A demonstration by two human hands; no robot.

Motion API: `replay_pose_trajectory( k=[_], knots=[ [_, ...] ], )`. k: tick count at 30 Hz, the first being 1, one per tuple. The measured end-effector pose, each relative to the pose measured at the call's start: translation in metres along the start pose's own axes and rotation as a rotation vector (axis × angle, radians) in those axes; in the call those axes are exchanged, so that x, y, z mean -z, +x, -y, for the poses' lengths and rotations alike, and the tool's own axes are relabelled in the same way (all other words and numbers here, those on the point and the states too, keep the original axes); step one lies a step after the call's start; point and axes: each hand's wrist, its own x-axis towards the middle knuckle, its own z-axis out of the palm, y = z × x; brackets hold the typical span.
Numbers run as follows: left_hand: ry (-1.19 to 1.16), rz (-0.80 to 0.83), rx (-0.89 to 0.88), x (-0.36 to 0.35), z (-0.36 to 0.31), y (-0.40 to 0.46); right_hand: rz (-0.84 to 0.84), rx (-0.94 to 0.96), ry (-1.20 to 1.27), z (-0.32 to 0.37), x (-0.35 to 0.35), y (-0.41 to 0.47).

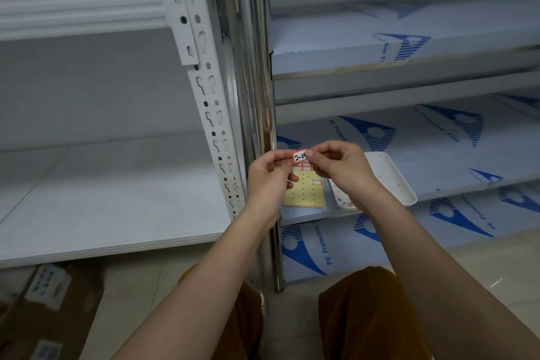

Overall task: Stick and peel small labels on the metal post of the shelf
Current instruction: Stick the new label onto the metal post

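Observation:
A small white label (300,156) with a red border and handwritten "2-0…" is held up between both hands, just right of the shiny metal post (257,73). My right hand (342,172) pinches its right edge with thumb and forefinger. My left hand (267,181) pinches near its left edge with curled fingers. Below the hands a yellow label backing sheet (305,193), with a few red-bordered labels left on it, lies on the shelf. The white perforated post (204,90) stands left of the shiny one.
A white tray (391,178) with specks of dirt sits on the film-covered shelf board (438,160) right of the sheet. White empty shelves (87,198) lie to the left. A cardboard box (52,310) sits on the floor at lower left.

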Motion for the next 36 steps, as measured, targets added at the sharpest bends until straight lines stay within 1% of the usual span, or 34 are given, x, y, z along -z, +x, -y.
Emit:
replay_pose_trajectory(
  k=[2, 5, 8, 12, 15, 29, 36],
  knots=[
    [0.005, -0.014, -0.029, 0.005, -0.007, 0.000, -0.031, 0.057, -0.015, 0.007, -0.004, 0.000],
    [-0.048, -0.051, -0.076, 0.011, -0.017, -0.001, -0.065, 0.140, -0.024, 0.016, -0.011, 0.000],
    [-0.117, -0.078, -0.127, 0.020, -0.027, -0.001, -0.091, 0.181, 0.037, 0.026, -0.018, 0.000],
    [-0.044, -0.089, -0.219, 0.032, -0.042, 0.001, -0.081, 0.212, 0.072, 0.037, -0.027, 0.002],
    [-0.039, -0.092, -0.262, 0.035, -0.048, 0.001, -0.069, 0.221, 0.060, 0.041, -0.032, 0.002],
    [-0.002, -0.085, -0.275, 0.044, -0.061, 0.013, -0.027, 0.232, 0.072, 0.053, -0.044, 0.011],
    [-0.028, -0.075, -0.300, 0.043, -0.064, 0.020, -0.062, 0.290, 0.072, 0.051, -0.047, 0.016]
  ],
)
